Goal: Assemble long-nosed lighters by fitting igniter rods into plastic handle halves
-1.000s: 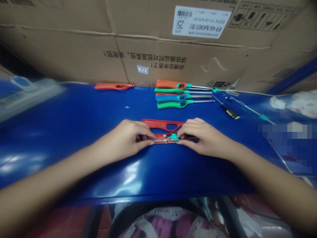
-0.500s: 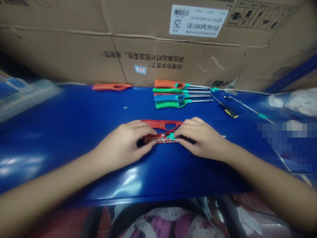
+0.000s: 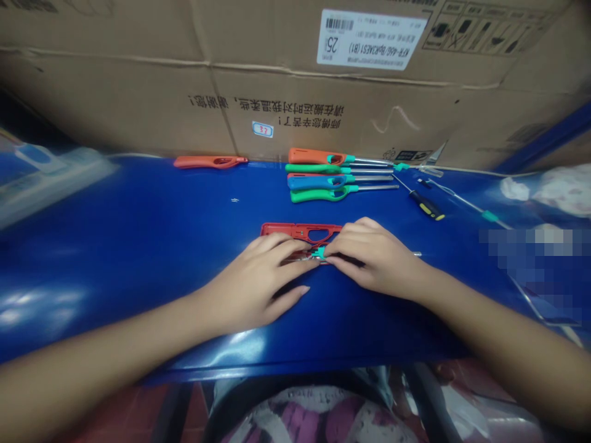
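Note:
A long-necked lighter lies opened on the blue table (image 3: 152, 246), its internals exposed. Its loose red shell half (image 3: 279, 230) rests just beyond the other half. My right hand (image 3: 378, 261) pinches the assembled half near its turquoise trigger (image 3: 318, 253) with thumb and fingers. A metal tube end (image 3: 417, 253) pokes out past that hand. My left hand (image 3: 253, 280) spreads over the handle end, thumb apart from the fingers, index and middle fingertips at the inner parts beside the trigger. Small parts under the fingers are hidden.
Several finished lighters (image 3: 318, 195) lie stacked in rows behind. An orange lighter handle (image 3: 210, 162) sits at back left, with tiny metal pins (image 3: 235, 199) nearer. A screwdriver (image 3: 427, 206) and a metal rod (image 3: 464, 202) lie right. A cardboard box (image 3: 138, 80) walls the back.
My left hand has shifted right along the lighter, from pinching its handle end to reaching beside the trigger with thumb lifted away. My right hand keeps its place.

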`<state>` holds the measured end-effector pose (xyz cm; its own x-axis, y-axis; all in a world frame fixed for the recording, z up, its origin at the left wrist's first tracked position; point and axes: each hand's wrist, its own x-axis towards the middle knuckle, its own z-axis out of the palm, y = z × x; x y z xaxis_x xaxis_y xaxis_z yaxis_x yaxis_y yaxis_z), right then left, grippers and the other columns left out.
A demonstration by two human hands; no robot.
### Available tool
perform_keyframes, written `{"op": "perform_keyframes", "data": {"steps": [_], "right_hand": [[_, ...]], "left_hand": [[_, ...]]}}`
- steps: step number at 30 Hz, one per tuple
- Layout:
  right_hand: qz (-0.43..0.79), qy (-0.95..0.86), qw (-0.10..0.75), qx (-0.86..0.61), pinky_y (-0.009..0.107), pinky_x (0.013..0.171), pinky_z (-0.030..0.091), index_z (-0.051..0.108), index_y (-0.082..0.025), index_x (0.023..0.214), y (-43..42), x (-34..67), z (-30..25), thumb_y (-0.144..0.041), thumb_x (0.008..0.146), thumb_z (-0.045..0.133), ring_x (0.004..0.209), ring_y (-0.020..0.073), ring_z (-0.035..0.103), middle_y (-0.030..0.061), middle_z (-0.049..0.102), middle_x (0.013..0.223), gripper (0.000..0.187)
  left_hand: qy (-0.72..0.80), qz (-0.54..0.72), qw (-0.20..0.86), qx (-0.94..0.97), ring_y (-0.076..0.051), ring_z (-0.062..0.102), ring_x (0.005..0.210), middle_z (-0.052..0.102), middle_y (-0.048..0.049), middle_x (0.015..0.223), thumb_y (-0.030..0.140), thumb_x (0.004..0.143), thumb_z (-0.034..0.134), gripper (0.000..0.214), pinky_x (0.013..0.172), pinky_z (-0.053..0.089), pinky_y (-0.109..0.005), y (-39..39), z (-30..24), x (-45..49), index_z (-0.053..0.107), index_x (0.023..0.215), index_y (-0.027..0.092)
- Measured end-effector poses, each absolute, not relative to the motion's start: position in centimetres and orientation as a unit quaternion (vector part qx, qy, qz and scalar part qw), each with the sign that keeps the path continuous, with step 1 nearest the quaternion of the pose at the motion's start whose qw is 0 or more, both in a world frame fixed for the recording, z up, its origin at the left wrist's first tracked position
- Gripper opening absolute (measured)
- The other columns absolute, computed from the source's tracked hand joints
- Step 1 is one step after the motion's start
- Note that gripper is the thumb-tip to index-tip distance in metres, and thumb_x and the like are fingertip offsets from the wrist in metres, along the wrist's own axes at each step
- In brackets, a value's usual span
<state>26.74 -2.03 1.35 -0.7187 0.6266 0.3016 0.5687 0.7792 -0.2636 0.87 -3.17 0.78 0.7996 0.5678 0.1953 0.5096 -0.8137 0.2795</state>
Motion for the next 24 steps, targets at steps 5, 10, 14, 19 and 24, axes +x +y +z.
{"op": "perform_keyframes", "data": {"steps": [5, 10, 14, 19, 24], "right_hand": [[0.141, -0.911, 0.184, -0.341, 0.034, 0.084, 0.038, 0.068, -0.021, 0.103, -1.9, 27.2, 1.7, -0.017, 0.093, 0.059, 0.089, 0.0169, 0.062, 0.0017, 0.073, 0.097, 0.014], [0.182, -0.911, 0.157, -0.336, 0.034, 0.089, 0.036, 0.067, -0.022, 0.101, -1.8, 27.9, 2.4, -0.017, 0.090, 0.063, 0.093, 0.0166, 0.061, -0.0004, 0.072, 0.098, 0.012], [0.186, -0.908, 0.152, -0.343, 0.034, 0.090, 0.035, 0.066, -0.022, 0.098, -1.7, 28.0, 2.3, -0.018, 0.092, 0.062, 0.094, 0.0167, 0.062, -0.0005, 0.072, 0.097, 0.008], [0.198, -0.896, 0.154, -0.367, 0.033, 0.085, 0.037, 0.066, -0.022, 0.096, -1.4, 27.8, 1.9, -0.018, 0.093, 0.063, 0.088, 0.0158, 0.062, -0.0004, 0.072, 0.094, 0.006], [0.206, -0.904, 0.146, -0.345, 0.036, 0.090, 0.036, 0.066, -0.023, 0.099, -1.6, 28.0, 2.3, -0.016, 0.093, 0.060, 0.093, 0.0176, 0.062, 0.0009, 0.072, 0.098, 0.011]], "left_hand": [[0.293, 0.145, 0.126, 0.937, -0.027, 0.051, 0.126, 0.057, -0.0103, 0.134, 0.034, 0.100, 0.053, 0.040, 0.104, 0.044, -0.046, -3.0, 0.6, 1.0, 0.058, 0.138, 0.026], [0.295, 0.147, 0.137, 0.934, -0.028, 0.050, 0.126, 0.056, -0.0118, 0.132, 0.032, 0.099, 0.053, 0.039, 0.105, 0.044, -0.047, -3.1, 0.4, 0.9, 0.058, 0.137, 0.024], [0.295, 0.151, 0.142, 0.933, -0.028, 0.051, 0.124, 0.056, -0.0121, 0.131, 0.030, 0.098, 0.054, 0.038, 0.104, 0.044, -0.048, -3.1, 0.4, 0.9, 0.059, 0.135, 0.023], [0.298, 0.157, 0.155, 0.929, -0.028, 0.051, 0.124, 0.056, -0.0129, 0.131, 0.029, 0.098, 0.055, 0.036, 0.105, 0.044, -0.048, -3.1, 0.3, 1.0, 0.060, 0.133, 0.021], [0.296, 0.161, 0.165, 0.927, -0.028, 0.051, 0.124, 0.056, -0.0127, 0.130, 0.027, 0.099, 0.053, 0.034, 0.106, 0.043, -0.048, -3.1, 0.3, 0.9, 0.060, 0.131, 0.021]]}}
